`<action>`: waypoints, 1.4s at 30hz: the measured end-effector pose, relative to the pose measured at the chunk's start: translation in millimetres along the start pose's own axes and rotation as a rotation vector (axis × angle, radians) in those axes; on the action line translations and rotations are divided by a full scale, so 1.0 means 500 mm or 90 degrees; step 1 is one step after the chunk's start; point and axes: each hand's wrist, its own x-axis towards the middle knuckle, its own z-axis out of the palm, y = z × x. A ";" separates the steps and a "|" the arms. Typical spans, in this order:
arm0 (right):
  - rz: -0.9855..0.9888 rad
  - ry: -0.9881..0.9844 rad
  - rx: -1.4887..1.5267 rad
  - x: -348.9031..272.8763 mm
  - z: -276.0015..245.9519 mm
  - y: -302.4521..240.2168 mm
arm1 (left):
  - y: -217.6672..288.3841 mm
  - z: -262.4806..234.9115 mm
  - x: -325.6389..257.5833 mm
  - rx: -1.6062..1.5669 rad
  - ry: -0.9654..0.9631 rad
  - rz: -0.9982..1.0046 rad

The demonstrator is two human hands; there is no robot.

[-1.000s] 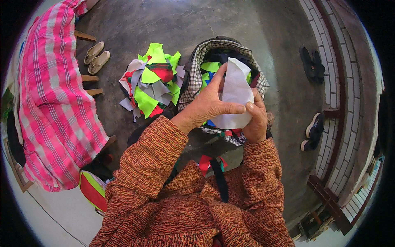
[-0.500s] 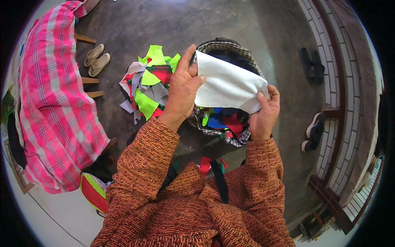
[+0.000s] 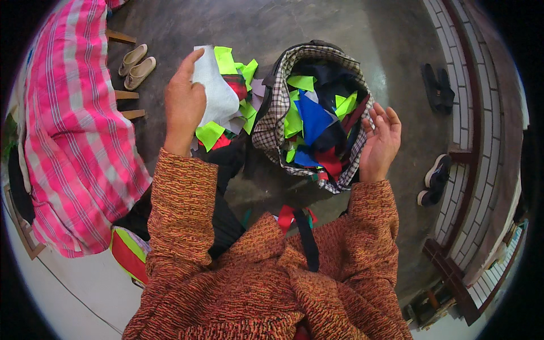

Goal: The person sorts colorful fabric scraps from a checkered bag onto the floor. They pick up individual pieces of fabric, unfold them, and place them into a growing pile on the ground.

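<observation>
My left hand (image 3: 186, 105) is at the left, its thumb and forefinger on the edge of a white cloth piece (image 3: 218, 93). That cloth hangs over a pile of fabric scraps (image 3: 247, 71) in neon yellow-green, red and grey on the floor. My right hand (image 3: 382, 141) is open and holds nothing, its fingers loosely spread. It is beside the right rim of a checked cloth bag (image 3: 266, 133), which gapes wide. Inside the bag lie dark, blue, red and yellow-green scraps, among them a blue piece (image 3: 314, 119).
A pink checked cloth (image 3: 79, 141) covers furniture with wooden legs at the left. Pale shoes (image 3: 137, 71) stand beside it. Dark slippers (image 3: 438, 88) and dark shoes (image 3: 435, 178) lie by the white brick wall (image 3: 477, 141) at the right. Red and black strips (image 3: 306, 232) lie near my lap.
My left hand has carried the white cloth piece left, from above the bag to over the scrap pile. My right hand has let go of it and opened. The bag's contents now show.
</observation>
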 end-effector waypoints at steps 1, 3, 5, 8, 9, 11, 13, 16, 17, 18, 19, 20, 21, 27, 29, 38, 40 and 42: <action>0.002 -0.005 -0.004 0.003 -0.001 0.002 | 0.036 -0.026 -0.004 0.200 -0.055 -0.117; 0.016 -0.005 -0.011 0.006 -0.003 0.009 | -0.013 -0.034 -0.014 0.292 -0.036 -0.057; 0.026 -0.013 -0.041 0.011 -0.008 0.016 | -0.030 -0.044 -0.020 0.336 -0.001 -0.020; 0.037 -0.045 -0.131 0.025 -0.020 0.046 | -0.030 -0.041 -0.019 0.324 0.078 0.068; 0.040 -0.063 -0.175 0.030 -0.026 0.060 | -0.027 -0.039 -0.015 0.311 0.089 0.069; 0.031 -0.099 -0.266 0.036 -0.036 0.091 | -0.002 -0.031 -0.012 0.267 0.075 0.054; 0.037 -0.154 -0.366 0.060 -0.046 0.136 | 0.024 -0.020 -0.011 0.241 0.071 0.059; -0.182 -0.235 -0.753 0.101 -0.057 0.229 | 0.038 -0.021 -0.012 0.201 0.082 0.081; -0.105 -0.226 -0.845 0.104 -0.054 0.243 | 0.042 -0.025 -0.012 0.177 0.045 0.047; -0.024 -0.215 -0.937 0.103 -0.051 0.259 | 0.044 -0.025 -0.012 0.171 0.046 0.047; 0.003 -0.211 -0.979 0.092 -0.039 0.271 | 0.045 -0.023 -0.014 0.165 0.045 0.048; -0.005 -0.226 -1.040 0.082 -0.027 0.284 | 0.048 -0.022 -0.014 0.159 0.042 0.049; -0.012 -0.239 -1.102 0.071 -0.015 0.297 | 0.052 -0.023 -0.011 0.152 0.052 0.067; -0.061 -0.556 -1.267 0.017 -0.054 0.357 | 0.071 0.005 -0.011 0.110 0.083 0.116; -0.048 -0.657 -1.240 -0.020 -0.069 0.346 | 0.071 0.012 -0.011 0.094 0.092 0.134; 0.106 -0.325 -0.557 -0.017 -0.084 0.102 | 0.133 0.030 -0.050 -0.008 -0.039 0.164; 0.211 -0.254 -0.305 -0.047 -0.065 0.050 | 0.152 0.045 -0.060 -0.055 -0.069 0.159; 0.250 -0.188 -0.187 -0.064 -0.065 0.022 | 0.171 0.062 -0.069 -0.109 -0.120 0.145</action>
